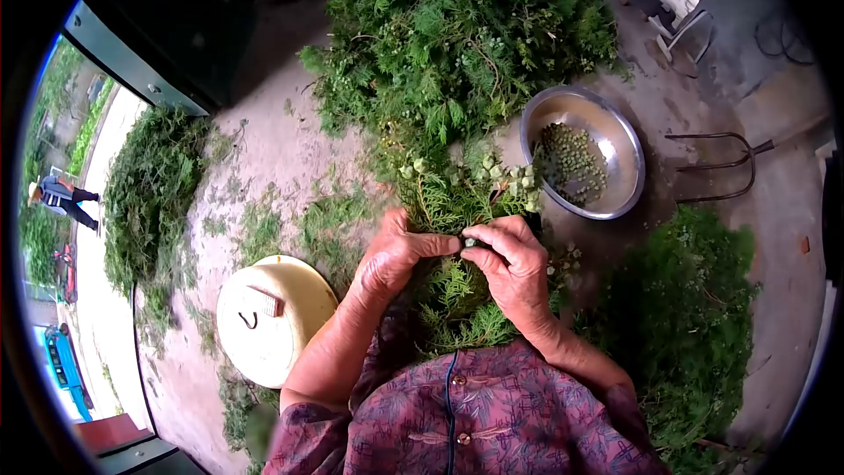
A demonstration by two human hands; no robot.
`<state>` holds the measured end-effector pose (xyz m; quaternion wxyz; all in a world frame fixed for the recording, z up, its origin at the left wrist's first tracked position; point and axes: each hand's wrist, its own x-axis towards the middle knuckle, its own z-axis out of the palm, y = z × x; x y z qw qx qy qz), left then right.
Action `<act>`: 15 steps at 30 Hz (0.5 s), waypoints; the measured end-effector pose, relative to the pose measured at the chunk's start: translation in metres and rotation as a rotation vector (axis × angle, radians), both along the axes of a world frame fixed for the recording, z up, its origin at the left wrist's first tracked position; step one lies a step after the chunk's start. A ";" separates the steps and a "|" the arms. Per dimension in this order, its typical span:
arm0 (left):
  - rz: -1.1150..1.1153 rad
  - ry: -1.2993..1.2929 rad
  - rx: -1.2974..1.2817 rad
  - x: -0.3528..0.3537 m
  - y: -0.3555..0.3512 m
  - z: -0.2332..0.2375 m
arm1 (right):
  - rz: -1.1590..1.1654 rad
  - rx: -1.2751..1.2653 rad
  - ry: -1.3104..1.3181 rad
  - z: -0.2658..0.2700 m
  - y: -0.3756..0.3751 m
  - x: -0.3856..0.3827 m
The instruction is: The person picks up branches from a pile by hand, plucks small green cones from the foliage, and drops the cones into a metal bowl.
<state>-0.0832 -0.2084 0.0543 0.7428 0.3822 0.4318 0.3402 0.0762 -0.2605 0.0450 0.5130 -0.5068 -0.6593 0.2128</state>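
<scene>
**A:** Entry one, the hands?
**B:** Left hand (391,259), centre of frame, fingers closed around a conifer sprig (457,198); right hand (512,268) beside it, thumb and fingertips pinched on the same sprig, fingertips of both hands nearly touching.
**A:** The sprig itself?
**B:** Held above the lap, tips pointing up-frame; pale green cones (519,178) clustered at its upper end.
**A:** Surroundings?
**B:** Steel bowl (615,136), right of centre, holding loose picked cones (571,163); large heap of cuttings (457,44), top centre; second heap (145,193), left; third heap (677,317), lower right; round cream lid (264,317), lower left; metal fork (721,167), right edge; another person (61,196) walking, far left.
</scene>
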 end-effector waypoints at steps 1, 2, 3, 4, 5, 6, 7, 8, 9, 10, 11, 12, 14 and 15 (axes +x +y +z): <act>-0.015 0.015 0.006 0.000 0.001 -0.002 | 0.021 -0.075 0.094 -0.002 0.000 0.001; 0.001 0.047 0.001 0.002 -0.001 0.001 | 0.041 -0.152 0.188 -0.004 0.000 0.002; -0.011 0.027 -0.003 0.004 0.000 0.001 | 0.058 -0.233 0.283 -0.007 0.000 0.003; -0.024 0.006 0.001 0.005 -0.001 0.001 | 0.035 -0.354 0.458 -0.004 -0.002 0.001; -0.036 -0.015 0.005 0.006 -0.001 0.001 | 0.057 -0.453 0.649 -0.005 -0.003 0.001; 0.011 -0.003 0.000 0.010 -0.002 -0.002 | 0.077 -0.552 0.841 -0.006 -0.003 0.003; -0.002 -0.011 0.007 0.010 -0.001 -0.004 | 0.099 -0.650 1.032 -0.007 -0.004 0.004; -0.017 -0.020 0.014 0.011 -0.001 -0.005 | 0.090 -0.649 1.044 -0.008 -0.005 0.004; -0.034 -0.028 0.021 0.013 0.000 -0.006 | 0.078 -0.662 1.083 -0.009 -0.005 0.005; -0.042 -0.016 0.048 0.015 0.000 -0.007 | 0.062 -0.674 1.122 -0.011 -0.005 0.007; -0.031 0.031 0.030 0.017 -0.001 -0.006 | 0.047 -0.687 1.160 -0.013 -0.006 0.008; -0.019 0.078 0.012 0.019 -0.003 -0.002 | 0.028 -0.627 1.189 -0.017 -0.006 0.010; 0.015 0.088 -0.001 0.018 -0.003 -0.004 | -0.003 -0.505 1.240 -0.025 -0.003 0.019; 0.033 0.051 0.003 0.016 -0.003 -0.008 | -0.053 -0.363 1.161 -0.027 0.000 0.029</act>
